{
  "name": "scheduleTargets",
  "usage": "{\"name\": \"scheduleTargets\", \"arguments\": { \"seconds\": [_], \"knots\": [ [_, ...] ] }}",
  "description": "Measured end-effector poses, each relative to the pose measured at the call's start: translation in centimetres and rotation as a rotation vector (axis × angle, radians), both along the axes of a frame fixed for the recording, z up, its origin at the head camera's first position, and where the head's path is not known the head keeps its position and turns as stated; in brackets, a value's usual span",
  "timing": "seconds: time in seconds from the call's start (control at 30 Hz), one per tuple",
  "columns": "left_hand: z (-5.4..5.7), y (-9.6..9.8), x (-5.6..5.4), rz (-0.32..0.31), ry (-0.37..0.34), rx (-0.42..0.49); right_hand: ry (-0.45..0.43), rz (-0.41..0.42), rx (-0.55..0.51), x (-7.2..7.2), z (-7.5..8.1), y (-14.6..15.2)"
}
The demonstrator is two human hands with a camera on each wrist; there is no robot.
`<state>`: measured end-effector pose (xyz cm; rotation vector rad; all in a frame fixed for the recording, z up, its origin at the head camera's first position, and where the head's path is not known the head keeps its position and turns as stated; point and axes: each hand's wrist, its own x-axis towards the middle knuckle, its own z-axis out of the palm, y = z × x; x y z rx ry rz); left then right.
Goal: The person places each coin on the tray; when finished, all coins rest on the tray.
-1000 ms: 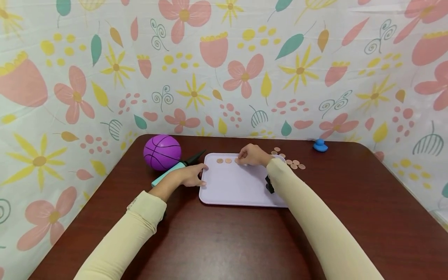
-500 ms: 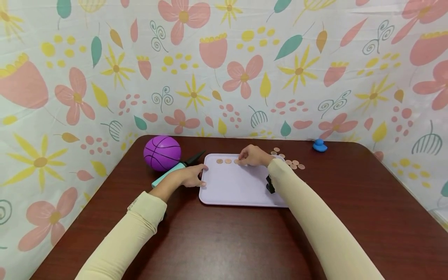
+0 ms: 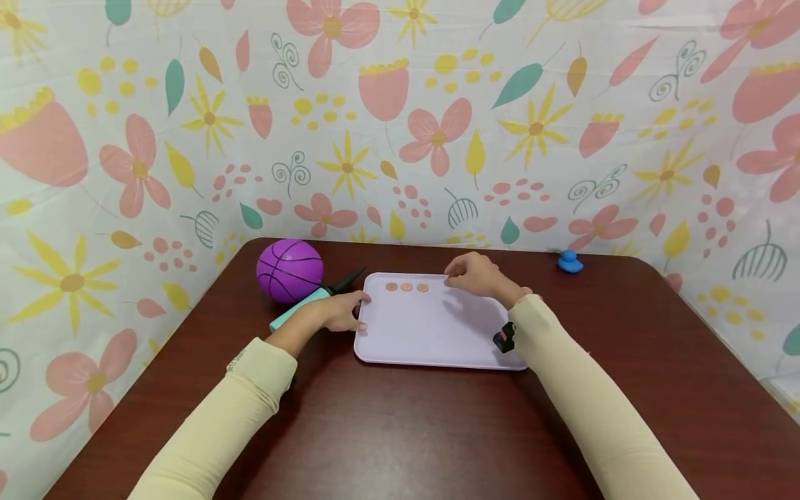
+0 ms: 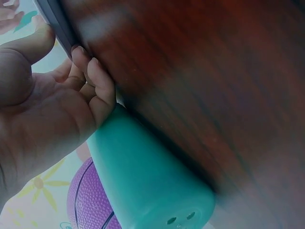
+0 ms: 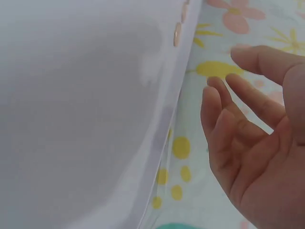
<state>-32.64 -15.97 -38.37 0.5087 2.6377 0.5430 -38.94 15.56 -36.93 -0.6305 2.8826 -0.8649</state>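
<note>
While the left grip (image 3: 341, 313) pinches the tray (image 3: 425, 330) — long axis left to right — the right grip (image 3: 478, 273) hangs spread.

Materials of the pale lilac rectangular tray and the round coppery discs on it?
Pale lilac rectangular tray: probably smooth satin plastic; soft sheen, rounded rim.
Round coppery discs: perhaps metal, by colour; too small to judge finish, plastic possible.

Basically just pale lilac rounded-corner rectangular plastic-looking tray (image 3: 431, 330), low raised rim, lying flat on dark red-brown wood-grain table (image 3: 400, 430). Three round copper-coloured metal-looking coins (image 3: 407, 287), pretty neat row inside, lying flat near far rim, left half, small gaps between.
</note>
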Motion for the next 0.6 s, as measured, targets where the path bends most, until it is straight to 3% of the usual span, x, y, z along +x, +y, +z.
{"name": "scheduleTargets", "arguments": {
  "seconds": [0.2, 0.6],
  "knots": [
    [0.0, 0.0, 0.1, 0.014, -0.015, -0.006, 0.052, -0.062, -0.059, 0.3, -0.4, 2.2],
    [0.0, 0.1, 0.0, 0.012, -0.012, -0.003, 0.04, -0.152, -0.132, 0.9, -0.8, 6.0]
  ]
}}
